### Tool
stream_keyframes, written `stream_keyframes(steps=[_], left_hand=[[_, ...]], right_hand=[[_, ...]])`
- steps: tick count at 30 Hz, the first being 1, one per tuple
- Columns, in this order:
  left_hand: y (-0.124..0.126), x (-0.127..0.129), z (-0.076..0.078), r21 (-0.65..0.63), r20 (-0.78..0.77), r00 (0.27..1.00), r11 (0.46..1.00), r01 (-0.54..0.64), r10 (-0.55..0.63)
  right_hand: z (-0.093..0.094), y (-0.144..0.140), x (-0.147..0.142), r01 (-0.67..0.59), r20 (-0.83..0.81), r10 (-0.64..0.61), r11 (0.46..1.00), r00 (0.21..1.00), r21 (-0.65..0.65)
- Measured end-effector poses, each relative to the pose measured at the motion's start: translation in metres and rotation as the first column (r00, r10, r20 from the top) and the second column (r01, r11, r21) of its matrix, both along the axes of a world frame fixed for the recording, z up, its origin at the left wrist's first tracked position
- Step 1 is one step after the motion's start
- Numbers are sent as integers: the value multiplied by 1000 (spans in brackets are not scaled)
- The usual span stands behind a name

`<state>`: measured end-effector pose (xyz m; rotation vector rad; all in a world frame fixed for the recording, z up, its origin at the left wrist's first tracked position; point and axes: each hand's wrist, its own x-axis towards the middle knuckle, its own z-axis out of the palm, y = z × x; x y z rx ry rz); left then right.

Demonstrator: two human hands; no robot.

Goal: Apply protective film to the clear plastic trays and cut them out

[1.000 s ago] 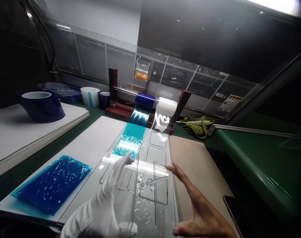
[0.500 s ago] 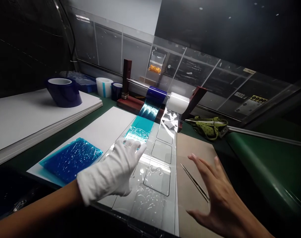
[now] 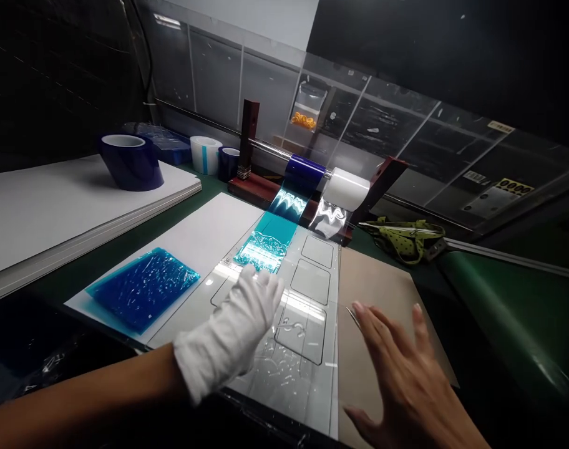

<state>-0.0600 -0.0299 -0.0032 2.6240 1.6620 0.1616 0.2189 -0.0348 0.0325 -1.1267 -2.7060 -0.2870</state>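
My left hand (image 3: 238,333) wears a white glove and reaches over a clear sheet with dark rounded outlines (image 3: 311,282). Its fingers are extended at the lower end of a blue film strip (image 3: 268,240); contact cannot be made out. That strip runs down from a blue film roll (image 3: 307,171) on a rod. Beside it, a clear film strip (image 3: 330,217) hangs from a white roll (image 3: 350,189). My bare right hand (image 3: 403,368) is open, fingers spread, above brown cardboard (image 3: 375,280). It mostly covers metal tweezers (image 3: 352,316), whose tip shows by my fingertips.
A dark red stand (image 3: 250,134) holds the rod. Blue film pieces (image 3: 144,290) lie on white paper at left. A large blue roll (image 3: 131,163) sits on a stack of white boards (image 3: 45,212). A green patterned pouch (image 3: 403,237) lies at the back right.
The view has shifted, so the scene sits farther right. My left hand has moved slightly right, its fingers closer together. My right hand has come left over the tweezers, still spread.
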Motion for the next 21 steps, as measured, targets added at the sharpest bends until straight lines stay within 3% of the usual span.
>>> stream_keyframes(steps=[2,4,6,10,14,18,21], left_hand=[[-2,3,-5,41,-77,997,999,13,-10],[-6,-2,-8,4,-57,998,1000,9,-9],[-10,-13,-7,-102,95,995,995,15,-6],[-17,-31,-4,-238,423,904,955,177,-62],[-15,-33,6,-368,405,913,906,209,-46],[-14,-34,16,-447,430,899,845,292,-84],[-18,-34,10,-453,418,904,844,288,-84]], right_hand=[[5,1,-6,-11,28,10,1000,1000,20],[5,0,0,17,-14,-17,999,1000,-29],[3,-2,15,16,-91,-30,988,995,-151],[-7,-10,45,-38,-214,-47,925,976,-378],[-39,0,62,-12,-261,-129,879,957,-478],[-83,35,75,12,-274,-203,822,940,-569],[-87,46,82,3,-293,-211,815,933,-579]])
